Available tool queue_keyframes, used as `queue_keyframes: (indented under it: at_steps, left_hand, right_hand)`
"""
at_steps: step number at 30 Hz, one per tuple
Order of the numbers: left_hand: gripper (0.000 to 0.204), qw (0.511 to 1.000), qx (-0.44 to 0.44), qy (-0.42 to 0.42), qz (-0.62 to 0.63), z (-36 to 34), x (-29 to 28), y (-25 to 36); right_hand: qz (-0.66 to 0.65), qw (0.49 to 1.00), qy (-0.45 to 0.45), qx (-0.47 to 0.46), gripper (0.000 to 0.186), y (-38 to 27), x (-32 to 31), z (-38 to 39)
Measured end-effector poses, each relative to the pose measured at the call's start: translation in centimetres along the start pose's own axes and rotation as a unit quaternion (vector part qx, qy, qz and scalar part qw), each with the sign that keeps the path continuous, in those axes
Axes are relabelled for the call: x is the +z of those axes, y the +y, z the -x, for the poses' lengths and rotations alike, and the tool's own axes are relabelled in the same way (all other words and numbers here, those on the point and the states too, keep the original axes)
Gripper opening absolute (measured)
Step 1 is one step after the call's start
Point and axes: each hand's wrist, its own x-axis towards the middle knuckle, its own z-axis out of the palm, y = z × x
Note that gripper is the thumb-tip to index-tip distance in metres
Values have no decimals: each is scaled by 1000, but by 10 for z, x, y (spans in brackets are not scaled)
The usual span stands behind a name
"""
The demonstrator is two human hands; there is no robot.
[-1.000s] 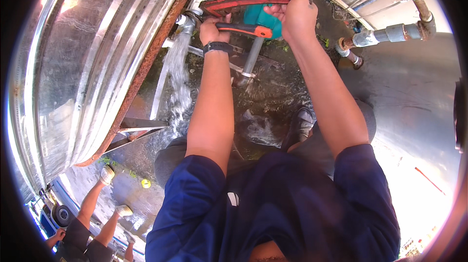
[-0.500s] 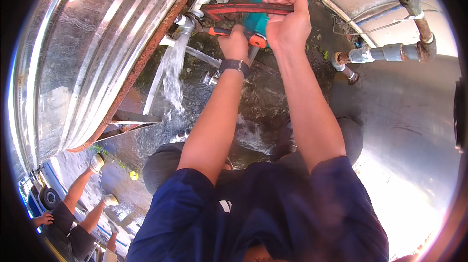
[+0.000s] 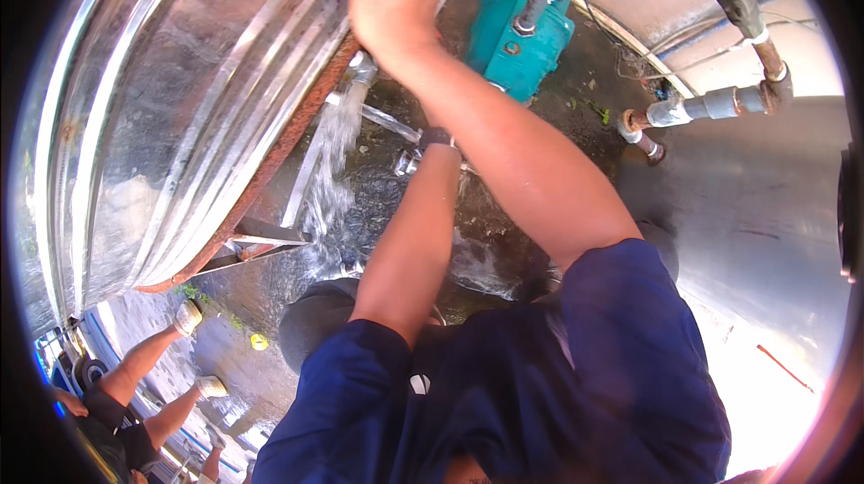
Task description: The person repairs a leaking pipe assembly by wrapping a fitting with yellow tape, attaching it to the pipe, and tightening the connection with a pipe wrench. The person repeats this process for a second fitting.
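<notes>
My right hand reaches up and left beside the rusty lower edge of the ribbed metal tank. Its fingers run to the top of the picture, where their tips are cut off, so I cannot make out a grip. My left hand is hidden under my right forearm; only its wrist with a dark band shows. Just below my right hand, water pours from a pipe end under the tank. No red-handled wrench or orange-and-black tool shows now.
A teal pump stands on the wet ground right of my hands. Grey pipes run along the right wall above a smooth metal surface. Metal frame legs stand under the tank. At lower left are another person's legs and a yellow ring.
My right hand has swung left and up from the red handle by the pump toward the tank edge. Its forearm now covers my left hand. The red handle and orange-and-black tool have left sight.
</notes>
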Motion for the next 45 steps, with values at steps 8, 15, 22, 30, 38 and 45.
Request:
queue_keyframes:
  at_steps: [8, 15, 22, 30, 38, 45]
  left_hand:
    - [35, 989, -22, 135, -50, 28, 47, 39]
    - [25, 991, -76, 101, -39, 37, 53, 53]
    - [27, 992, -12, 127, -10, 41, 55, 38]
    - [62, 961, 57, 205, -176, 38, 61, 20]
    - [42, 974, 73, 176, -120, 33, 56, 18]
    - [37, 986, 53, 132, -87, 44, 58, 24]
  right_hand:
    - [-139, 978, 38, 152, 48, 10, -42, -19]
    - [-191, 959, 58, 202, 39, 34, -103, 13]
    - [-401, 849, 200, 280, 33, 60, -150, 3]
    - [-489, 765, 257, 332, 34, 98, -175, 19]
    - [-541, 708, 276, 360, 35, 117, -168, 37]
    - [-557, 681, 318, 353, 33, 126, -172, 53]
